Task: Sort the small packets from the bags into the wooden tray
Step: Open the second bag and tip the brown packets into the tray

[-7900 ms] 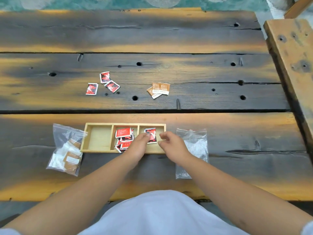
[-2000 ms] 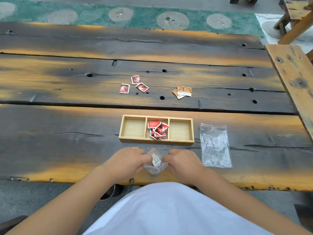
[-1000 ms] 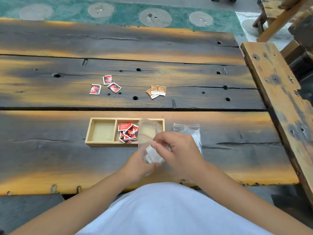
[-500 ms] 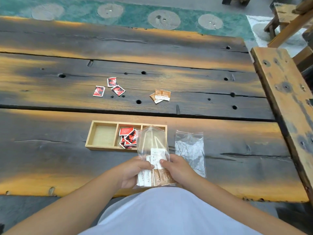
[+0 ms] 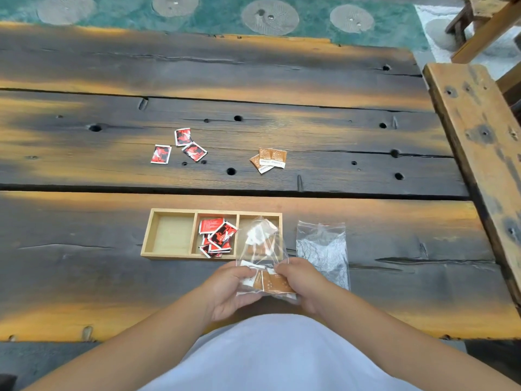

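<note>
Both hands, left hand (image 5: 225, 292) and right hand (image 5: 303, 283), pinch one clear bag (image 5: 263, 258) of brown and white packets over the three-compartment wooden tray (image 5: 169, 256)'s right end, near the desk (image 5: 84, 266)'s front edge. Red packets (image 5: 217, 235) fill the middle compartment. Beyond: three red packets (image 5: 180, 146), three brown packets (image 5: 269, 159). One flat bag (image 5: 322, 249) lies right.

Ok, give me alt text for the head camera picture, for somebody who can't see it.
Both hands, left hand and right hand, hold a clear bag of brown and white packets over a dark plank table, just before a three-compartment wooden tray. Red packets fill its middle compartment; an empty bag lies to its right. Loose red packets and brown packets lie farther back.
</note>
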The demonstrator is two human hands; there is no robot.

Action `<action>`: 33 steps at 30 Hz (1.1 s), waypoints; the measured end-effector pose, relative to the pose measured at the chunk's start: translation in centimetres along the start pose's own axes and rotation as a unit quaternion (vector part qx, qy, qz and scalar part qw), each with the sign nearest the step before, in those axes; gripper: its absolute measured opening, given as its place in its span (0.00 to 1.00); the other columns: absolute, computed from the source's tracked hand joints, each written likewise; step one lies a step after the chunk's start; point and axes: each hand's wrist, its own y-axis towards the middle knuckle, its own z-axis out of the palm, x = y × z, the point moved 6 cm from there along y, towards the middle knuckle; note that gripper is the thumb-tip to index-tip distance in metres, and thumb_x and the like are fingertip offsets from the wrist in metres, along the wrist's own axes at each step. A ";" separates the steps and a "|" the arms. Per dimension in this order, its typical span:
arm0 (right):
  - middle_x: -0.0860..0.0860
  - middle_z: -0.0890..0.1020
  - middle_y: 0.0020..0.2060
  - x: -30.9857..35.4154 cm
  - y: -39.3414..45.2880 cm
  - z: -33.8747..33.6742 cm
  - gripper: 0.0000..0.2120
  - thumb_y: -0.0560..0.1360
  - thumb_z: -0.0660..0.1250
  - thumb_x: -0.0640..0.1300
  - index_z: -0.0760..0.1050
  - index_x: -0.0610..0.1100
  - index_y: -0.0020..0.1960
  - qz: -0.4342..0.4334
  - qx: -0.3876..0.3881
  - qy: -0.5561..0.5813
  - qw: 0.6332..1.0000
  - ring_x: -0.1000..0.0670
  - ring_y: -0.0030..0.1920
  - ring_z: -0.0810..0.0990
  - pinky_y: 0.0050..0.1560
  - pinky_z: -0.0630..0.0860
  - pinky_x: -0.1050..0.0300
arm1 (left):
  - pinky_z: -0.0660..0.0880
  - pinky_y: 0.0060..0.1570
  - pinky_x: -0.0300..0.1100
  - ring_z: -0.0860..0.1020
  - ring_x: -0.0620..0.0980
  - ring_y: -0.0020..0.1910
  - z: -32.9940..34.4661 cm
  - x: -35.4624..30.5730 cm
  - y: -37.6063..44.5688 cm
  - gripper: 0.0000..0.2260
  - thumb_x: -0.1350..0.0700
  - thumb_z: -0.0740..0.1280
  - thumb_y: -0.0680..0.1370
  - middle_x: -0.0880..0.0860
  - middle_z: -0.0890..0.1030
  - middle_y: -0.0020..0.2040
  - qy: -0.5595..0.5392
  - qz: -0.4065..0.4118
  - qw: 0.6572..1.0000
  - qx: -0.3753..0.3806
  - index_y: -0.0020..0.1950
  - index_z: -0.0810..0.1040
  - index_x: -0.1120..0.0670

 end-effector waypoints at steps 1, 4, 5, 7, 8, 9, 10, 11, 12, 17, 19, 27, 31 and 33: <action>0.43 0.83 0.39 0.2 0.1 0.0 0.05 0.77 0.64 0.39 0.78 0.40 0.48 0.002 0.004 0.001 1.000 0.44 0.38 0.83 0.47 0.82 0.43 | 0.83 0.45 0.50 0.82 0.60 0.53 0.0 -0.2 0.1 0.13 0.68 0.63 0.77 0.64 0.82 0.56 -0.003 -0.002 1.000 -0.001 0.62 0.75 0.63; 0.44 0.83 0.38 1.0 0.4 0.0 0.04 0.78 0.64 0.38 0.77 0.40 0.47 0.008 0.011 0.022 1.000 0.48 0.35 0.83 0.34 0.83 0.54 | 0.83 0.46 0.48 0.83 0.59 0.52 -0.1 -0.8 0.1 0.13 0.67 0.64 0.78 0.64 0.82 0.56 -0.013 -0.005 1.000 -0.007 0.62 0.75 0.63; 0.43 0.83 0.38 1.3 0.4 -0.1 0.04 0.78 0.64 0.37 0.76 0.40 0.47 0.010 0.010 0.033 0.999 0.47 0.36 0.83 0.34 0.83 0.55 | 0.83 0.48 0.49 0.83 0.59 0.53 -0.1 -1.0 0.2 0.13 0.67 0.64 0.78 0.64 0.82 0.57 -0.021 -0.007 1.000 -0.006 0.62 0.75 0.63; 0.42 0.83 0.39 1.8 0.6 -0.2 0.03 0.78 0.64 0.38 0.76 0.40 0.48 0.008 0.010 0.043 0.999 0.45 0.37 0.84 0.35 0.82 0.56 | 0.82 0.51 0.49 0.83 0.59 0.55 -0.1 -1.4 0.3 0.13 0.67 0.64 0.78 0.65 0.81 0.58 -0.034 -0.010 0.999 0.002 0.62 0.74 0.65; 0.42 0.83 0.39 2.0 0.8 -0.3 0.04 0.78 0.64 0.39 0.76 0.40 0.47 0.007 0.011 0.040 0.999 0.43 0.37 0.84 0.32 0.78 0.58 | 0.81 0.52 0.49 0.82 0.59 0.56 0.0 -1.7 0.4 0.13 0.67 0.63 0.78 0.66 0.81 0.58 -0.036 -0.009 0.999 0.006 0.62 0.74 0.66; 0.42 0.83 0.39 2.3 0.9 -0.4 0.04 0.78 0.63 0.40 0.76 0.41 0.47 0.007 0.011 0.040 0.999 0.43 0.38 0.84 0.29 0.74 0.60 | 0.81 0.52 0.48 0.82 0.59 0.56 0.0 -2.0 0.5 0.12 0.67 0.63 0.78 0.66 0.81 0.58 -0.035 -0.006 0.999 0.007 0.62 0.75 0.66; 0.43 0.84 0.38 2.4 0.8 -0.4 0.04 0.78 0.63 0.40 0.76 0.41 0.48 0.008 0.013 0.046 0.999 0.43 0.36 0.84 0.29 0.72 0.61 | 0.81 0.52 0.48 0.81 0.59 0.57 0.2 -2.3 0.4 0.12 0.66 0.63 0.79 0.66 0.81 0.59 -0.031 -0.004 0.999 0.009 0.61 0.75 0.67; 0.45 0.83 0.36 2.6 0.8 -0.4 0.04 0.79 0.64 0.41 0.76 0.41 0.48 0.011 0.014 0.056 0.998 0.45 0.34 0.84 0.30 0.73 0.61 | 0.81 0.52 0.47 0.81 0.59 0.57 0.2 -2.5 0.4 0.11 0.66 0.63 0.79 0.66 0.81 0.59 -0.026 -0.005 1.000 0.009 0.61 0.75 0.67; 0.45 0.82 0.36 2.7 0.8 -0.4 0.04 0.79 0.64 0.41 0.75 0.41 0.49 0.013 0.015 0.062 0.998 0.47 0.31 0.83 0.32 0.73 0.60 | 0.80 0.53 0.47 0.81 0.59 0.57 0.3 -2.6 0.5 0.11 0.66 0.63 0.79 0.66 0.80 0.59 -0.018 -0.007 1.000 0.007 0.60 0.75 0.67; 0.42 0.85 0.43 2.6 0.8 -0.7 0.08 0.79 0.63 0.42 0.75 0.39 0.54 0.017 0.012 0.063 0.998 0.48 0.32 0.81 0.36 0.70 0.59 | 0.80 0.54 0.45 0.79 0.59 0.62 0.4 -2.6 0.6 0.11 0.65 0.62 0.79 0.66 0.79 0.62 -0.008 -0.019 1.000 0.011 0.61 0.74 0.66; 0.41 0.86 0.52 2.5 0.7 -0.6 0.10 0.79 0.63 0.42 0.73 0.39 0.58 0.022 0.022 0.081 0.996 0.44 0.41 0.86 0.36 0.73 0.59 | 0.77 0.60 0.46 0.78 0.59 0.63 0.6 -2.5 0.3 0.07 0.65 0.60 0.80 0.66 0.79 0.62 -0.017 -0.023 0.999 0.023 0.57 0.74 0.65; 0.40 0.85 0.53 2.7 0.1 -1.1 0.09 0.79 0.62 0.43 0.74 0.41 0.57 0.006 0.017 0.075 0.997 0.43 0.43 0.81 0.33 0.70 0.60 | 0.83 0.42 0.42 0.83 0.56 0.51 0.9 -2.5 -1.1 0.10 0.66 0.61 0.79 0.65 0.80 0.60 -0.030 -0.017 0.999 0.000 0.60 0.74 0.64; 0.43 0.86 0.51 2.6 -0.5 -1.3 0.10 0.78 0.62 0.42 0.75 0.40 0.57 -0.004 0.016 0.066 0.998 0.45 0.42 0.82 0.35 0.70 0.59 | 0.83 0.40 0.43 0.83 0.56 0.49 1.2 -2.7 -2.1 0.09 0.67 0.60 0.79 0.64 0.82 0.54 -0.029 -0.003 1.000 0.003 0.58 0.75 0.64; 0.45 0.86 0.45 2.8 -1.4 -1.5 0.07 0.79 0.62 0.41 0.76 0.41 0.54 -0.014 0.011 0.055 0.998 0.49 0.37 0.80 0.37 0.70 0.59 | 0.83 0.42 0.44 0.83 0.56 0.48 1.4 -2.8 -2.6 0.08 0.67 0.60 0.80 0.64 0.83 0.52 -0.034 0.006 0.999 0.006 0.57 0.75 0.64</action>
